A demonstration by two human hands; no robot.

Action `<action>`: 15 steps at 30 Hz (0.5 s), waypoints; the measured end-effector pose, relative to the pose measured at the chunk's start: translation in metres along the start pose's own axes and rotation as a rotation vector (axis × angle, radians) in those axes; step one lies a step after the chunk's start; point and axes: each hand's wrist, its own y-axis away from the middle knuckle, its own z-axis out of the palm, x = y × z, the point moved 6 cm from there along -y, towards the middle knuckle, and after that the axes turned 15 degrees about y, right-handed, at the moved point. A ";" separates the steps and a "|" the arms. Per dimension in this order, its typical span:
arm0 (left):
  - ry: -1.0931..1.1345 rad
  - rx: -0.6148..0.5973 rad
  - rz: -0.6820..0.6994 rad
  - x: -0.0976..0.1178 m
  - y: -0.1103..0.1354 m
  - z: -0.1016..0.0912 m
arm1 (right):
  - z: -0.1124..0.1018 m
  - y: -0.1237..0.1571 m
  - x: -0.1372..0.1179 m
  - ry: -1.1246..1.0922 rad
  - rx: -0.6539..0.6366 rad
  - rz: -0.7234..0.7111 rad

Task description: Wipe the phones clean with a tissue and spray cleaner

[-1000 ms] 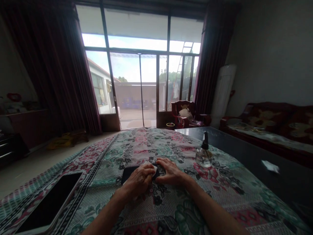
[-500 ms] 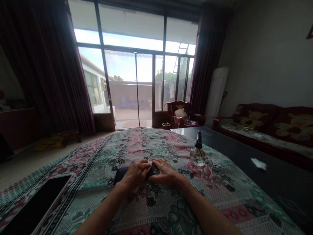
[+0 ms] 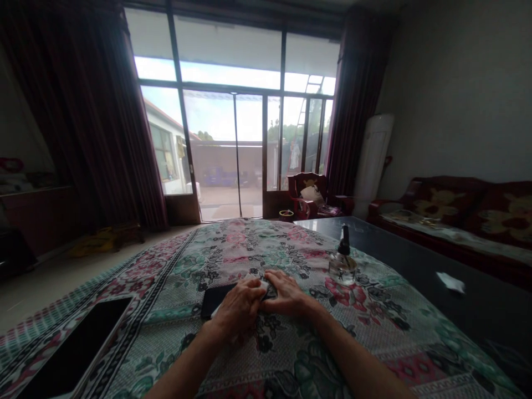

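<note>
A dark flat phone (image 3: pixel 213 299) lies on the flowered tablecloth, its middle and right end mostly hidden by my hands. My left hand (image 3: pixel 241 302) is closed on a white tissue (image 3: pixel 263 286) and presses it down on the phone's top. At the phone's right end, my right hand (image 3: pixel 287 295) has its thumb and fingers around the edge, close against the left fingertips. A clear glass bottle (image 3: pixel 342 268) with a black pump top stands upright on the cloth beyond my right hand.
The flowered tablecloth (image 3: pixel 174 332) covers most of the table. At lower left lies a large black-screened device (image 3: pixel 78 349). A crumpled white tissue (image 3: pixel 451 282) rests on the dark tabletop (image 3: pixel 407 263) at right. Farther back are a wooden armchair (image 3: pixel 310 194) and a sofa (image 3: pixel 453 221).
My left hand has slid slightly right along the phone, with more of its left end showing. My right hand stays at the right end. The whole view has shifted a little.
</note>
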 end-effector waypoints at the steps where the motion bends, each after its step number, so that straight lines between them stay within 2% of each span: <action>1: 0.018 -0.011 0.021 0.001 0.000 0.000 | 0.001 0.000 0.001 0.002 0.010 -0.001; 6: 0.040 -0.005 0.051 -0.005 -0.003 -0.003 | 0.001 0.001 -0.002 0.032 0.033 -0.031; 10: 0.024 0.030 0.009 -0.017 -0.004 -0.009 | -0.003 0.004 -0.006 0.056 0.022 -0.051; 15: 0.044 0.016 -0.053 -0.027 0.003 -0.023 | -0.004 0.006 -0.007 0.055 0.001 -0.046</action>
